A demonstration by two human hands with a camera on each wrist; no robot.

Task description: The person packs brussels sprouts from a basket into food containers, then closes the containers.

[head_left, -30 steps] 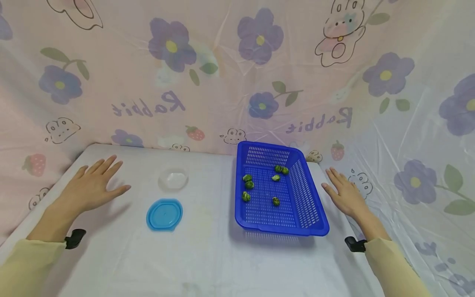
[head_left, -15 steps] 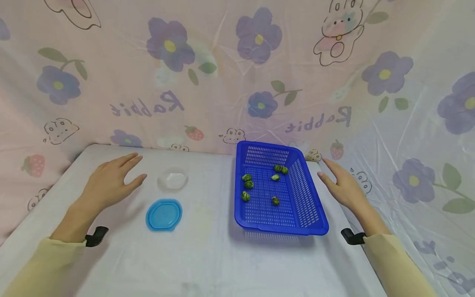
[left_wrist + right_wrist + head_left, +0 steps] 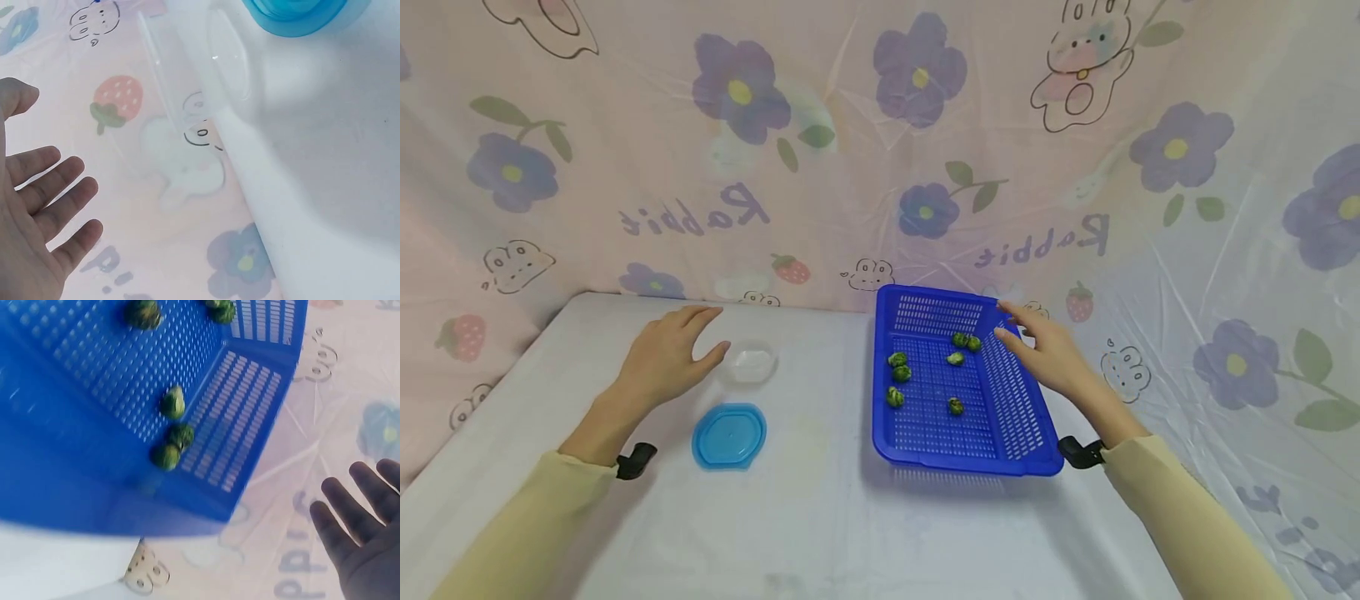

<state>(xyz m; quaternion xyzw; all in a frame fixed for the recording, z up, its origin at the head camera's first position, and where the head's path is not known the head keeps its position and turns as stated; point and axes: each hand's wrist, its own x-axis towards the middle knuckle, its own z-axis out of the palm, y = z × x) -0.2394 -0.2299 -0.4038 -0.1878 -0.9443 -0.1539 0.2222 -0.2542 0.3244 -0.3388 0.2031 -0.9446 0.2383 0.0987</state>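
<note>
My left hand (image 3: 667, 353) hangs with relaxed fingers just left of a small clear plastic tub (image 3: 752, 363), holding nothing. Below the tub lies its blue lid (image 3: 729, 436), flat on the table; the left wrist view shows the clear tub (image 3: 194, 69) beyond the spread fingers. My right hand (image 3: 1043, 350) is over the right rim of a blue plastic basket (image 3: 967, 467), its fingers loosely bent and holding nothing. Several Brussels sprouts are scattered on the basket floor, among them a lone Brussels sprout (image 3: 956, 406) nearer the front and a paler Brussels sprout (image 3: 173, 402).
A white cloth covers the table (image 3: 820, 533). Behind it and along the sides hangs a curtain (image 3: 827, 167) with flowers and rabbits, close to the table's back edge. The basket's slotted walls stand up around the sprouts.
My left hand has moved right, from the table's left side to beside the clear tub. My right hand has moved left, from outside the basket to over its right rim.
</note>
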